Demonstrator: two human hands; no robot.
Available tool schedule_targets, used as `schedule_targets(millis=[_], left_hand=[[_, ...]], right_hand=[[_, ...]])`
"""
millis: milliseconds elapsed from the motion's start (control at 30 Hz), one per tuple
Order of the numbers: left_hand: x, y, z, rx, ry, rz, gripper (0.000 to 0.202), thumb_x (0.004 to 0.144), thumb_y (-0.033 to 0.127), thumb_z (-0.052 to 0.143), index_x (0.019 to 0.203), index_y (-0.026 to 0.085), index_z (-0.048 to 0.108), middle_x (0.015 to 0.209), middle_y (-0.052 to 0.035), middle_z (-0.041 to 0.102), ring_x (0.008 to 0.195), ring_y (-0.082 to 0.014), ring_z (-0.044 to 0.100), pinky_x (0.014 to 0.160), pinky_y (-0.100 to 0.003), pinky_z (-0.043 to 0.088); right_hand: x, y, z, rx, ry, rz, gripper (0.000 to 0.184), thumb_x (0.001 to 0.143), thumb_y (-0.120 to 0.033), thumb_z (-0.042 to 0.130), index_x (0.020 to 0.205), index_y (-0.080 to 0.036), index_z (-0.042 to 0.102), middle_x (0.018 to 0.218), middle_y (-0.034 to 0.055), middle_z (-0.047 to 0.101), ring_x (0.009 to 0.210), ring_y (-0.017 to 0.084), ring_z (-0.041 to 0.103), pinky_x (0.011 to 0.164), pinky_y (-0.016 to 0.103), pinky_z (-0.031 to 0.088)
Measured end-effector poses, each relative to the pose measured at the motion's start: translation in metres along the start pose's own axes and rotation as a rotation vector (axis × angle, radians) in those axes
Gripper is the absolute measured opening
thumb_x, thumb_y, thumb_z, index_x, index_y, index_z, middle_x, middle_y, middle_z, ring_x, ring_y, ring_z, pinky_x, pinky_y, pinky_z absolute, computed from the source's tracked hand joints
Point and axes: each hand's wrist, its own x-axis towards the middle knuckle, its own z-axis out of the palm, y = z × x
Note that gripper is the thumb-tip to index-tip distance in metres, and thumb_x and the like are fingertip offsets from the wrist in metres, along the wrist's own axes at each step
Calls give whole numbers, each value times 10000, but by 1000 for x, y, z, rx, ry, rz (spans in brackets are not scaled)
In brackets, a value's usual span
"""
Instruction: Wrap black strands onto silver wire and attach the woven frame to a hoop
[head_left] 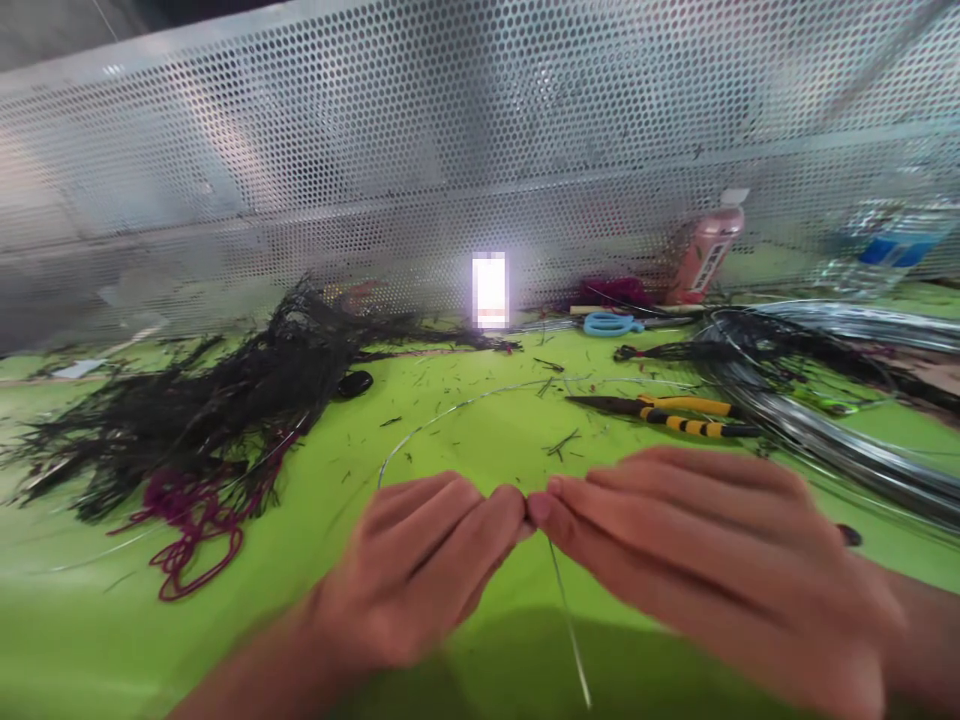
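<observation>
My left hand (431, 560) and my right hand (712, 560) meet fingertip to fingertip above the green table, both pinched closed. A thin silvery wire (571, 625) hangs down from between the fingertips towards me. Another stretch of wire (450, 408) arcs from behind my left hand across the table to the right. Whether it is the same piece, I cannot tell. What exactly lies in the pinch is hidden by the fingers. Beyond my right hand lie long-nose pliers (675, 412) with yellow and black handles.
A heap of black fibres (225, 410) and a tangled purple cord (187, 520) lie left. Right is a coil of silvery wire (840, 440). Blue-handled scissors (611, 324), a pink bottle (709, 250) and a clear bottle (896, 245) stand or lie before a perforated metal panel (420, 130).
</observation>
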Motion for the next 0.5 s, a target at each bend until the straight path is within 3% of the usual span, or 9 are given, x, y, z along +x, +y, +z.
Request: schedule_targets(millis=[100, 200, 300, 500], left_hand=[[0, -6, -2, 57, 2, 92, 40, 942, 56, 702, 975, 74, 685, 641, 15, 630, 555, -128, 618, 478, -283, 513], [1, -7, -5, 95, -95, 139, 70, 926, 62, 723, 989, 68, 694, 634, 4, 636, 539, -150, 625, 434, -306, 482], [1, -4, -7, 85, -105, 167, 121, 900, 23, 721, 1016, 15, 688, 669, -38, 662, 556, -180, 640, 416, -328, 466], [4, -2, -12, 72, -201, 190, 133, 897, -6, 704, 1028, -18, 681, 678, -41, 654, 560, -167, 622, 427, -317, 459]], right_hand=[[11, 3, -8, 222, -73, 159, 150, 946, -92, 604, 968, -142, 744, 770, 21, 738, 591, 118, 645, 499, 260, 495], [20, 3, -16, 444, -226, 444, 221, 975, -245, 576, 848, -209, 752, 719, -11, 718, 530, 107, 599, 411, 218, 443], [21, 3, -18, 531, -239, 562, 221, 935, -303, 627, 768, -246, 760, 697, -7, 717, 498, 116, 580, 375, 204, 431], [17, 7, -12, 728, -359, 762, 179, 906, -384, 696, 858, -241, 793, 748, 13, 683, 565, 113, 538, 389, 189, 375]])
